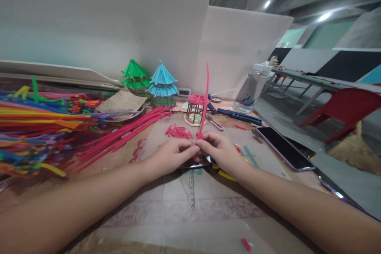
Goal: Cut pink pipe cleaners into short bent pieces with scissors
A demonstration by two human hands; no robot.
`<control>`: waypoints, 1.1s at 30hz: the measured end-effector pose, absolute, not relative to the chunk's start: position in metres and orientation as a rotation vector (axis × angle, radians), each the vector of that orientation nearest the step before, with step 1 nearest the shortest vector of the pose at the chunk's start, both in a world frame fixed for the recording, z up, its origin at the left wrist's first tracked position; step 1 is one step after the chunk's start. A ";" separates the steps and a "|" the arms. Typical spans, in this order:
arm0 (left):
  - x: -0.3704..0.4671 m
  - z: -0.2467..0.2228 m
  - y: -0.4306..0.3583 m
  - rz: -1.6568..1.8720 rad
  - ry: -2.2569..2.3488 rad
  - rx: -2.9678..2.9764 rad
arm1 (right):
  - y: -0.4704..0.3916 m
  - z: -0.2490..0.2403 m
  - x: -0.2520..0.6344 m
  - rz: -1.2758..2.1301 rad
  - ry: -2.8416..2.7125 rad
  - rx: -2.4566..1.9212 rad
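Observation:
A long pink pipe cleaner (206, 83) stands upright from between my fingertips. My right hand (220, 151) pinches its lower end. My left hand (177, 152) is closed against the right, thumb and fingertips together; whatever it grips there is hidden. Just beyond my hands lies a pile of short pink pieces (179, 131). Behind them stands a small round frame (195, 113) with brown posts, a pink top ring and a pale base. Under my hands a dark dish (193, 165) shows in part, with a clear set square (192, 194) nearer me.
Bundles of coloured pipe cleaners (44, 119) and long pink ones (125, 135) spread left. Green (135, 73) and blue (162, 81) pavilion models stand behind. To the right are a utility knife (214, 123), blue-handled tool (239, 116), water bottle (248, 91) and phone (284, 149).

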State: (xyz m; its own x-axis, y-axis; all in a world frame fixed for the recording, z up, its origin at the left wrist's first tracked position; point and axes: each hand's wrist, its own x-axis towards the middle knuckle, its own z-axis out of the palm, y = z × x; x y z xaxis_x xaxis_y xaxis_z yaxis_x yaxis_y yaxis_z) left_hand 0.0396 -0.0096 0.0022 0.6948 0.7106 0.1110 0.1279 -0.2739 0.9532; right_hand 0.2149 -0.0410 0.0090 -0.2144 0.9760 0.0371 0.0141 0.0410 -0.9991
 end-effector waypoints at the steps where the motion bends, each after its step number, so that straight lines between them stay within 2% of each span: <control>1: 0.040 0.003 -0.010 0.647 0.675 1.794 | -0.041 0.009 0.215 1.328 -1.400 -1.088; 5: 0.039 0.006 -0.012 0.644 0.691 1.829 | -0.042 0.009 0.215 1.331 -1.396 -1.119; 11: 0.039 0.007 -0.013 0.641 0.753 1.731 | -0.041 0.009 0.221 1.147 -1.487 -1.141; 22: 0.038 0.002 -0.011 0.652 0.706 2.028 | -0.042 0.010 0.216 1.269 -1.385 -1.113; 33: 0.040 0.004 -0.011 0.714 0.713 1.838 | -0.042 0.009 0.218 1.123 -1.433 -1.214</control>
State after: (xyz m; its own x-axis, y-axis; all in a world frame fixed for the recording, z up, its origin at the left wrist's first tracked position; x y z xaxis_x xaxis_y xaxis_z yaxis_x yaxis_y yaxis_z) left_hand 0.0399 -0.0110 0.0042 0.6522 0.7422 0.1540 0.1537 -0.3284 0.9320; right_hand 0.2179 -0.0420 0.0094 -0.0927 0.9921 0.0845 0.1552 0.0982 -0.9830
